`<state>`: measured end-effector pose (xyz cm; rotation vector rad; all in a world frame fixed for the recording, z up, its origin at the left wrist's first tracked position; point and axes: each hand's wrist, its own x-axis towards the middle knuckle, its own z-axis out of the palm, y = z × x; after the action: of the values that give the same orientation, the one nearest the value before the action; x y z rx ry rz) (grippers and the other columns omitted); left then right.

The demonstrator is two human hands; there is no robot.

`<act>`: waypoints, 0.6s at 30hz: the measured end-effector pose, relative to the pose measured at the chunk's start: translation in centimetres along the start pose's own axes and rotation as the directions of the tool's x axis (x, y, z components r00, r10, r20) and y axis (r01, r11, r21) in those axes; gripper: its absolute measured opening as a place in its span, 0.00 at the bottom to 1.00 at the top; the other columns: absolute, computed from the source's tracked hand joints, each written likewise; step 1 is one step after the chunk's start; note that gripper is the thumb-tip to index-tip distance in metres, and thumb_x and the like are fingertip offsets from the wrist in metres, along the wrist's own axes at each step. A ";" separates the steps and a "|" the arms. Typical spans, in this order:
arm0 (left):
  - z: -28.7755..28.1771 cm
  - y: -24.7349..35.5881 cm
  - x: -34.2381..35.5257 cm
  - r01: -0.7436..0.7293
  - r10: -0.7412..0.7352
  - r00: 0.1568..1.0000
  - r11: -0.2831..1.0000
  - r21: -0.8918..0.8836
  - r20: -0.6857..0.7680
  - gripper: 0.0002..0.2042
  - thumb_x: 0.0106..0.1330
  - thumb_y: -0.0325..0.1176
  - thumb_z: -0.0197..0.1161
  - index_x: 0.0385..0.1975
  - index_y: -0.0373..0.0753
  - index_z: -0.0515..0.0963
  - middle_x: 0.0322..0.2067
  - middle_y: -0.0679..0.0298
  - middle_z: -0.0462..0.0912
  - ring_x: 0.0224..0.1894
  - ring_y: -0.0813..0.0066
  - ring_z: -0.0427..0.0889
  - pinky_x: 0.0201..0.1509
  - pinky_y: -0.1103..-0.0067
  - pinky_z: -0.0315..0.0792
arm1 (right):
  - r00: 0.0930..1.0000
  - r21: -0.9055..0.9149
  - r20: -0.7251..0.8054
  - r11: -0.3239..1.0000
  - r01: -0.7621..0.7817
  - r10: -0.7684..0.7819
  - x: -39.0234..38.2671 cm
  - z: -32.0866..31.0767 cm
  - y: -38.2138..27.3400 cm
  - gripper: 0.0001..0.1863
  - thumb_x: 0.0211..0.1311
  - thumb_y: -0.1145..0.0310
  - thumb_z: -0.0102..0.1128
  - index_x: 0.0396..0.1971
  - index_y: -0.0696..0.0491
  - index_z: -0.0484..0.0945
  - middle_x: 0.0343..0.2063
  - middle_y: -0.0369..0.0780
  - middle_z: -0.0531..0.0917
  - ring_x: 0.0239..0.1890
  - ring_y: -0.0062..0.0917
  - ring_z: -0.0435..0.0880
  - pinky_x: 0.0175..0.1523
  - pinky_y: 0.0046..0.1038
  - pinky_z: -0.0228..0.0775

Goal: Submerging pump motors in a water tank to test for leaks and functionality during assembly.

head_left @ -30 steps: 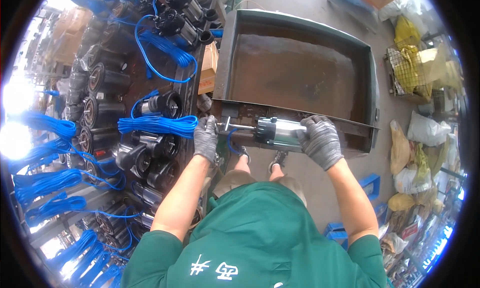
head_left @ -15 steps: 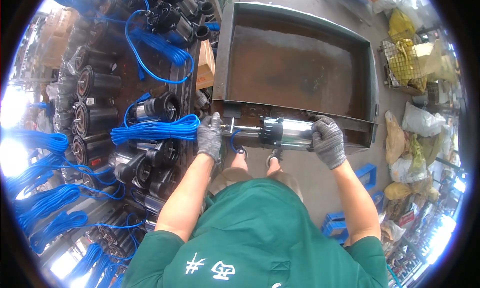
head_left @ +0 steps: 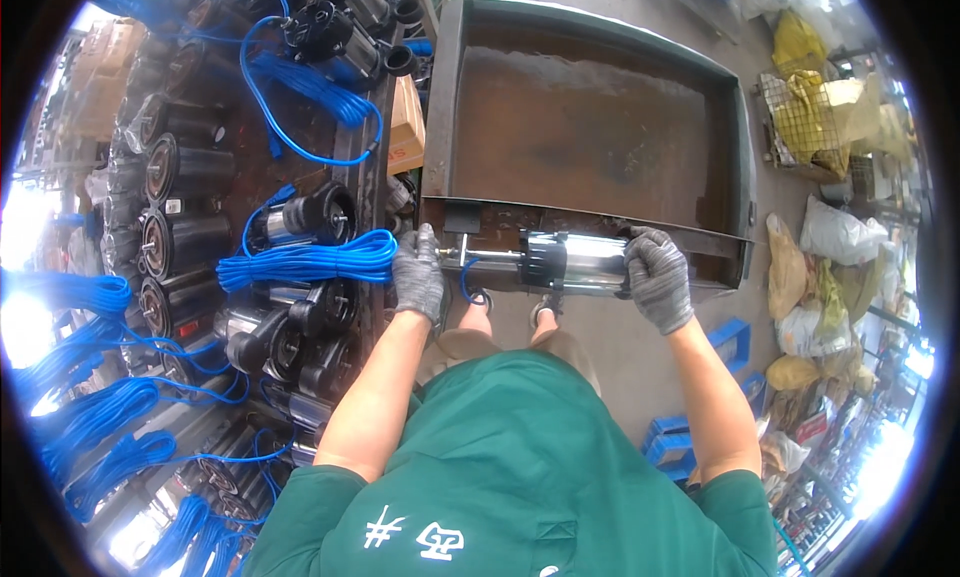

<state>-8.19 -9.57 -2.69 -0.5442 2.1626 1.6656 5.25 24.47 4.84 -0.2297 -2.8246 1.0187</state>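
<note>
A shiny steel cylindrical pump motor (head_left: 580,264) with black end parts lies level in front of me, along the near side of a metal tank. My gloved right hand (head_left: 660,282) is closed at its right end, fingers curled. From its left end a metal rod (head_left: 492,256) runs to a small upright crosspiece. My gloved left hand (head_left: 418,277) is closed around the outer end of that rod fitting; the fingers hide the part they grip. A short blue cable (head_left: 466,280) hangs in a loop below the rod.
The tank (head_left: 748,157) holds brownish water. On the left, a bench carries a bundled blue cable (head_left: 320,259), several black-and-steel motors (head_left: 185,242) and a cardboard box (head_left: 405,127). Blue crates (head_left: 670,447) stand on the floor at right, near sacks (head_left: 843,239) and a wire basket (head_left: 800,117).
The whole view has shifted slightly. Both hands keep their hold, and the motor and rod stay in nearly the same place.
</note>
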 end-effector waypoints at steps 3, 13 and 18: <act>0.0 -0.1 0.0 -0.001 0.001 1.000 1.000 -0.001 -0.013 0.15 0.85 0.40 0.57 0.37 0.35 0.77 0.27 0.69 0.75 0.29 0.79 0.68 0.35 0.75 0.68 | 1.000 0.005 -0.006 1.000 -0.004 0.004 0.0 -0.1 0.1 0.03 0.59 0.81 0.64 0.31 0.57 0.82 0.38 0.50 0.86 0.50 0.48 0.87 0.56 0.43 0.80; -0.1 -1.2 0.9 0.014 -0.014 1.000 1.000 -0.012 -0.003 0.16 0.85 0.41 0.57 0.38 0.33 0.78 0.29 0.66 0.77 0.32 0.76 0.69 0.38 0.73 0.71 | 1.000 0.040 0.007 0.999 0.006 -0.006 0.0 0.1 0.3 0.03 0.58 0.81 0.65 0.30 0.57 0.82 0.36 0.49 0.86 0.51 0.48 0.87 0.57 0.43 0.80; 0.1 -0.4 0.2 0.020 -0.021 1.000 0.999 -0.033 -0.023 0.16 0.85 0.40 0.57 0.38 0.34 0.78 0.29 0.66 0.76 0.32 0.76 0.68 0.38 0.73 0.70 | 1.000 0.017 0.002 1.000 0.018 -0.018 0.1 0.0 0.2 0.04 0.57 0.82 0.64 0.30 0.56 0.81 0.36 0.48 0.86 0.51 0.48 0.87 0.58 0.44 0.80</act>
<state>-8.15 -9.59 -3.14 -0.5957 2.1425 1.6947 5.17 24.61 4.71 -0.2016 -2.8140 1.0389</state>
